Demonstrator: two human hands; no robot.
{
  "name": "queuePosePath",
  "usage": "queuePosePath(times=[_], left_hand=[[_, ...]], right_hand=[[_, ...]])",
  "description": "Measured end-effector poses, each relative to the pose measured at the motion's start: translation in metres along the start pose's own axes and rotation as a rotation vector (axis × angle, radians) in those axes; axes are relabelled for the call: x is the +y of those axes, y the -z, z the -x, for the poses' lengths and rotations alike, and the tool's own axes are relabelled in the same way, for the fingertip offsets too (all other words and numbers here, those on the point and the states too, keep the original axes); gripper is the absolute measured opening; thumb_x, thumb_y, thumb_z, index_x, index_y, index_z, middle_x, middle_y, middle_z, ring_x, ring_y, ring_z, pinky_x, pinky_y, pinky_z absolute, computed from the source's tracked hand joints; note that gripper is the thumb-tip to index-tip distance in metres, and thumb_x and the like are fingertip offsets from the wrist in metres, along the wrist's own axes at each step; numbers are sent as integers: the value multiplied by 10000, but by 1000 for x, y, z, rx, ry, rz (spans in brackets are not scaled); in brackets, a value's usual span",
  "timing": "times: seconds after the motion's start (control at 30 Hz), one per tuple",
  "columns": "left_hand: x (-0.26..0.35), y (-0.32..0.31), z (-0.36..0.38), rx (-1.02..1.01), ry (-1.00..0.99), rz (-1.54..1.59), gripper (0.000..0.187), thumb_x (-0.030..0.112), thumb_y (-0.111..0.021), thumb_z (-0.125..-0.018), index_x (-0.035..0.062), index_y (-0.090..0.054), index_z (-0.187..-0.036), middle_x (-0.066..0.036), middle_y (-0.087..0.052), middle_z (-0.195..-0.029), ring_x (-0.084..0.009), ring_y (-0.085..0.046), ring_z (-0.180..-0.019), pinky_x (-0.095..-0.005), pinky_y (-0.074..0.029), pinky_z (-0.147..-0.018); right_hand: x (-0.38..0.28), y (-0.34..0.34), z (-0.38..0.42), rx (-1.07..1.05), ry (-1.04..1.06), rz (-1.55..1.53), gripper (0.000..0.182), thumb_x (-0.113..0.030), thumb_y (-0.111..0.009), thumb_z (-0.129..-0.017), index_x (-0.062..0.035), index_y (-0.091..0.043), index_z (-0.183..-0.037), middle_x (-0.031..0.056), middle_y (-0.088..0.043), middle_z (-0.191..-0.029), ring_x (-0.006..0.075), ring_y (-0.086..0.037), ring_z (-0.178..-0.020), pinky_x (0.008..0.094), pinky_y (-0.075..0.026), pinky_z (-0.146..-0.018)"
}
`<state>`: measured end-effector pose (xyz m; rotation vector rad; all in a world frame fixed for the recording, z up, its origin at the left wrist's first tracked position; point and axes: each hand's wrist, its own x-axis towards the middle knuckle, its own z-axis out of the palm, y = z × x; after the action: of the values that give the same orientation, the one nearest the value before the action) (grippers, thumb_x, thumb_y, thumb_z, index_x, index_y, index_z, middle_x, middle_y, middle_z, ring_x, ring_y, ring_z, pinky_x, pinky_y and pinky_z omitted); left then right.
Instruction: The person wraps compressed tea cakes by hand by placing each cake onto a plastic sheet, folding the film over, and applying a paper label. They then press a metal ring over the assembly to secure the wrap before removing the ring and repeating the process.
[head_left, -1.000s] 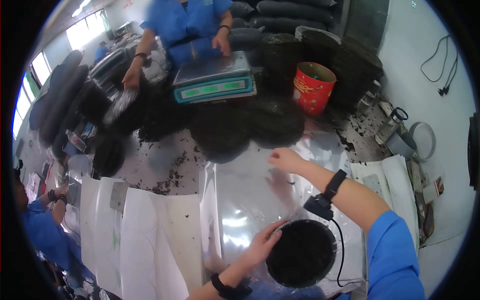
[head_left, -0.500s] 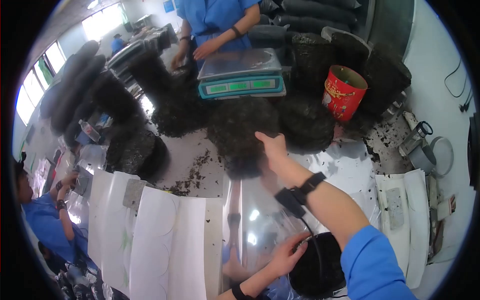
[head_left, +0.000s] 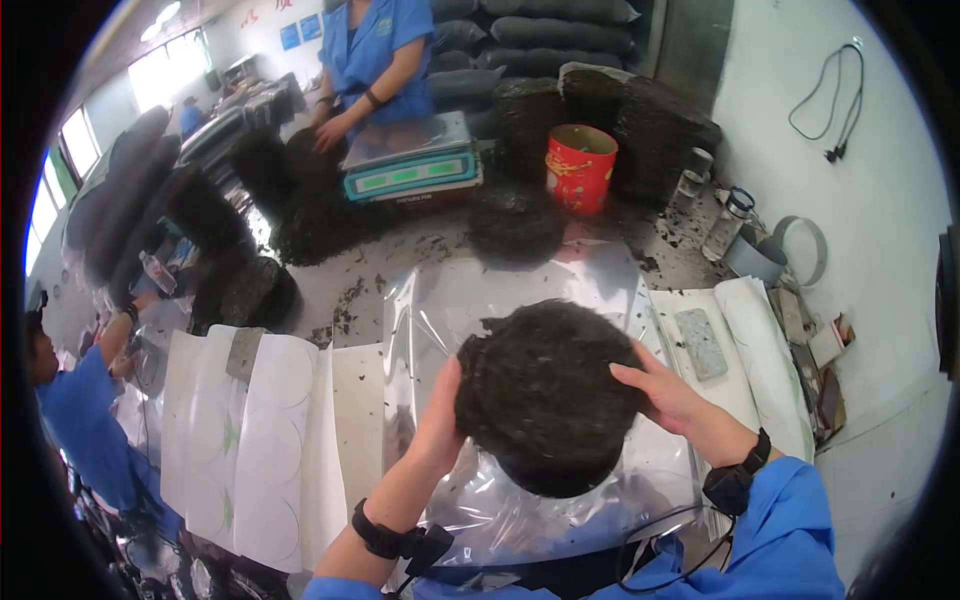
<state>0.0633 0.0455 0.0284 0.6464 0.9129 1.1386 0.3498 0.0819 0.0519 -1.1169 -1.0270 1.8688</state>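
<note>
A round, dark stack of what looks like dried seaweed is held between my two hands above the work surface. My left hand presses its left side, fingers mostly hidden behind it. On the right edge, my right hand grips with the thumb on top and the other fingers partly hidden. Clear plastic film lies under and around the stack. Beyond it sits another dark round stack, blurred.
A digital scale and a red tin stand at the back. Dark stacks sit to the left. Curved white sheets flank the film, one bearing a grey block. A co-worker's hands are beside the scale.
My right hand has come back from the dark stacks near the scale. My left hand has risen from the front edge, and both now hold one round stack. The view has shifted.
</note>
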Motion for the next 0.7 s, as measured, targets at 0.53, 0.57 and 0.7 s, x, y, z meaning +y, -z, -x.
queuePosePath(times=[0.53,0.57,0.7], left_hand=[[-62,5,25,172,-33,-82,655,460,-385,-1007,-15,-297,-1450,-167,-402,-1423,-259,-345,-1342,-345,-255,-1116],[-64,3,28,173,-27,-87,655,460,-385,-1007,-15,-297,-1450,-167,-402,-1423,-259,-345,-1342,-345,-255,-1116],[-60,-9,33,309,-588,-1062,706,497,-482,-951,60,-307,-1477,-218,-242,-1525,-389,-260,-1392,-434,-221,-1139]], right_hand=[[42,7,-4,139,137,53,657,-206,-731,-833,17,-395,-1351,138,-593,-1162,198,-577,-1062,331,-457,-923],[39,9,-3,149,123,-89,549,-196,-658,-890,3,-437,-1352,134,-600,-1217,219,-599,-1072,350,-468,-955],[40,30,-6,151,21,-727,344,-197,-573,-926,-4,-552,-1211,129,-634,-1104,229,-641,-950,338,-548,-790]])
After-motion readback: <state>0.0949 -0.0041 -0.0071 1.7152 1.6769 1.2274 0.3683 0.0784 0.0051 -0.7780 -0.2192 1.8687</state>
